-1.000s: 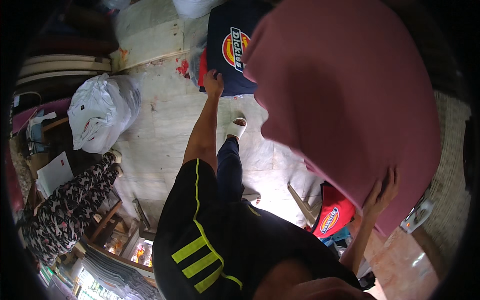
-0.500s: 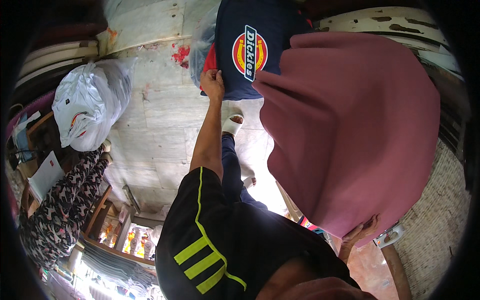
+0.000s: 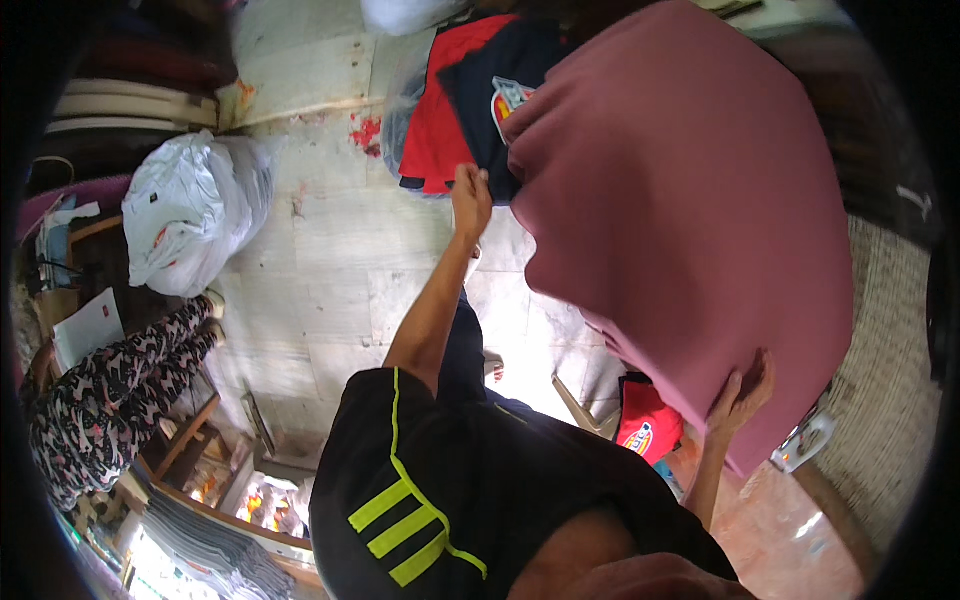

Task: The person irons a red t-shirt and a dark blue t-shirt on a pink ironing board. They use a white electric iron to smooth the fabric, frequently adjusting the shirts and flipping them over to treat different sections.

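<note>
Here's the maroon cloth (image 3: 690, 230), a big draped sheet filling the space in front and to the right. Just off its left edge, the left hand (image 3: 470, 205) has its fingers drawn together on the near corner of the navy cloth (image 3: 480, 120), which partly tucks behind the maroon one. Left of that lies the red cloth (image 3: 435, 130), with clear plastic (image 3: 398, 125) at its outer side. Over on the maroon cloth's near right part, the right hand (image 3: 742, 398) lies half open, thumb apart from the bent fingers, touching the fabric; whether it grips any, I cannot tell. A red bundle (image 3: 645, 405) sits close by the maroon cloth's near edge, a white appliance (image 3: 810, 440) by its near right corner. Well to its left, a stuffed white bag (image 3: 175, 215) stands on the floor (image 3: 320, 230).
</note>
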### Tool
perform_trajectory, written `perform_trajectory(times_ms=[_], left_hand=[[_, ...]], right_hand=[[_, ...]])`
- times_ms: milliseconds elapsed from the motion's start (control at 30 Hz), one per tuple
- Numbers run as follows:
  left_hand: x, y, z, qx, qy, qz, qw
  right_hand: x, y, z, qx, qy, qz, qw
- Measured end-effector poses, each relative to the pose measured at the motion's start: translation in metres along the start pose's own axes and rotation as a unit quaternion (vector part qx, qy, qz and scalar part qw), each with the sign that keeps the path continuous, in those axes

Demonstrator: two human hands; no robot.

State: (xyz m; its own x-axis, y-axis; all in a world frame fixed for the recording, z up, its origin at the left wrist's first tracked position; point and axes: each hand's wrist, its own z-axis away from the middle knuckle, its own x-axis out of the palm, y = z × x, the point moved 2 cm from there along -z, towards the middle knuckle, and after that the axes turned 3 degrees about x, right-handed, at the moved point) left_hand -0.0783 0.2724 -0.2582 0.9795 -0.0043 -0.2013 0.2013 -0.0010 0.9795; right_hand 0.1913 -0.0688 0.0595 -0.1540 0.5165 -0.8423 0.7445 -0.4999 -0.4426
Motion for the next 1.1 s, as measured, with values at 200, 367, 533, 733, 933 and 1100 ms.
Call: perform_trajectory(times_ms=[200, 367, 533, 733, 933, 1100], left_hand=[[-0.041, 0.131, 0.154, 0.074, -0.114, 0.128, 0.982], [-0.08, 0.24, 0.252, -0.037, -0.313, 0.215, 0.924], [-0.113, 0.292, 0.314, 0.066, -0.286, 0.201, 0.935], [-0.158, 0.384, 0.338, 0.498, -0.083, -0.113, 0.856], [-0.13, 0.336, 0.31, 0.275, -0.451, -0.057, 0.847], [-0.126, 0.346, 0.206, 0.29, -0.364, -0.028, 0.885]], right_hand=[[-0.018, -0.09, 0.065, 0.049, -0.215, -0.173, 0.96], [0.033, -0.124, 0.149, -0.006, -0.272, -0.19, 0.943], [0.011, -0.123, 0.176, 0.007, -0.25, -0.339, 0.907], [-0.099, -0.122, 0.149, -0.081, -0.276, -0.435, 0.853], [-0.228, -0.152, 0.102, -0.176, -0.256, -0.369, 0.876], [-0.328, -0.146, 0.046, -0.198, -0.204, -0.284, 0.916]])
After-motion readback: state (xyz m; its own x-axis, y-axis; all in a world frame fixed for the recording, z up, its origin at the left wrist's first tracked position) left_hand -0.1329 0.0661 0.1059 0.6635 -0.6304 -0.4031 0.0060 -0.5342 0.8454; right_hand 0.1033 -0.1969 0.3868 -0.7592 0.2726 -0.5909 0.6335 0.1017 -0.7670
